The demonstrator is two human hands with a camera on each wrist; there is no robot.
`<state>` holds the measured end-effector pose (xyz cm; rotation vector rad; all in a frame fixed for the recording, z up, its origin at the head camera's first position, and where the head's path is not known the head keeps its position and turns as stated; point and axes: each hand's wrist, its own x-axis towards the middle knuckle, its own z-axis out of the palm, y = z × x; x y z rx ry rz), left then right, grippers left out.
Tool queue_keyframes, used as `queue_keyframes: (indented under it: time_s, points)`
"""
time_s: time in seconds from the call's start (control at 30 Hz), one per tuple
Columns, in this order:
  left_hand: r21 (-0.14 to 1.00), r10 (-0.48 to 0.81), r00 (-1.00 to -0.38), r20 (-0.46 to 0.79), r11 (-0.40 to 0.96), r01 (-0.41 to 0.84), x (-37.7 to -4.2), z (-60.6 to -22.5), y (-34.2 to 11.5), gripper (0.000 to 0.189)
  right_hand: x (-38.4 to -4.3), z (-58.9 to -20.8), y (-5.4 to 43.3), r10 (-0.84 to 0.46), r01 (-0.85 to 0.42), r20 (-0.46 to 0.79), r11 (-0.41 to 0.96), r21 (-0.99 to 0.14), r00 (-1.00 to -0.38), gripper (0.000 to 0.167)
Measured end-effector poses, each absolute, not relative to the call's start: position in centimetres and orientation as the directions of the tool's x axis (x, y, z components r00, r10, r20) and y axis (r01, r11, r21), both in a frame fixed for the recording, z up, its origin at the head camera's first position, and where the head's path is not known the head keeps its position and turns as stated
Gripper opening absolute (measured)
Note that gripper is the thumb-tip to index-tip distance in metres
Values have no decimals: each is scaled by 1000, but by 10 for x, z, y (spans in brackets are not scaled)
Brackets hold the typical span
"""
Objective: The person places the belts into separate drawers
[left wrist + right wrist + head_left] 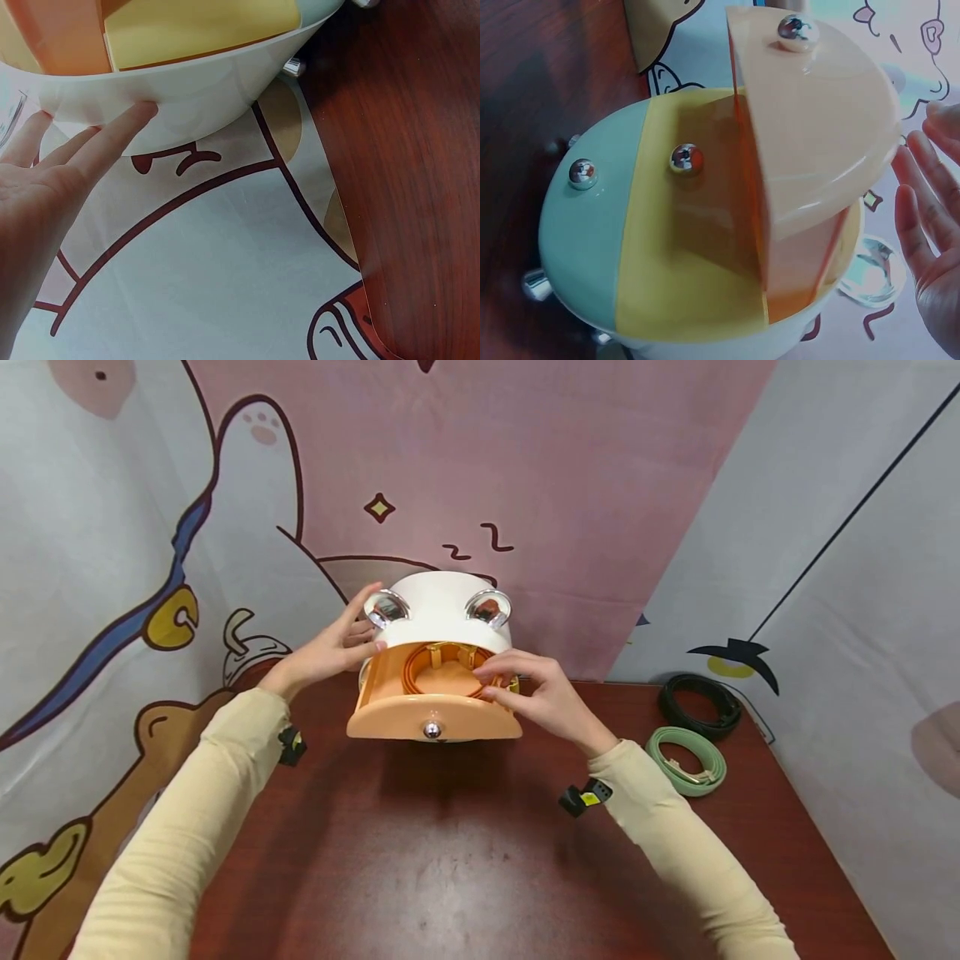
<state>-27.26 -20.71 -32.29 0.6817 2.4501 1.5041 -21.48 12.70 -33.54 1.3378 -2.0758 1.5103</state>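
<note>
A small rounded white drawer box stands at the back of the table, with its orange top drawer pulled out. Inside that drawer lies a coiled orange belt with gold-coloured metal parts. My left hand rests its fingers against the box's white side, straight and spread in the left wrist view. At the drawer's right side is my right hand, fingertips over the belt's right edge, thumb and fingers apart. In the right wrist view its relaxed fingers appear beside the drawer front; contact with the belt is unclear.
Below the orange drawer are a closed yellow drawer and a closed green drawer with round silver knobs. To the right on the table lie a coiled black belt and a coiled green belt. A printed cloth wall stands behind.
</note>
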Motion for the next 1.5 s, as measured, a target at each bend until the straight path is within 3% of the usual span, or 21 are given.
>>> queue_keyframes:
  time_s: [0.27,0.57,0.77,1.07,1.5]
  points:
    - [882,470,-880,74,381,277,-273,-322,-206,83,-213,-331,123,-541,-809,675,19,-588,-502,25]
    - [883,463,-884,69,384,270,-271,-324,-207,83,-199,-323,118,-547,-786,643,46,-616,-536,25]
    - [878,462,-884,75,390,278,-271,-325,-208,83,-182,-307,112,-555,-792,650,26,-610,-519,22]
    - [878,468,-881,72,389,278,-272,-324,-207,83,-193,-332,112,-563,-784,640,25,-620,-523,23]
    - [884,463,-884,59,387,262,-272,-322,-208,83,-180,-341,103,-603,-723,576,0,-691,-552,21]
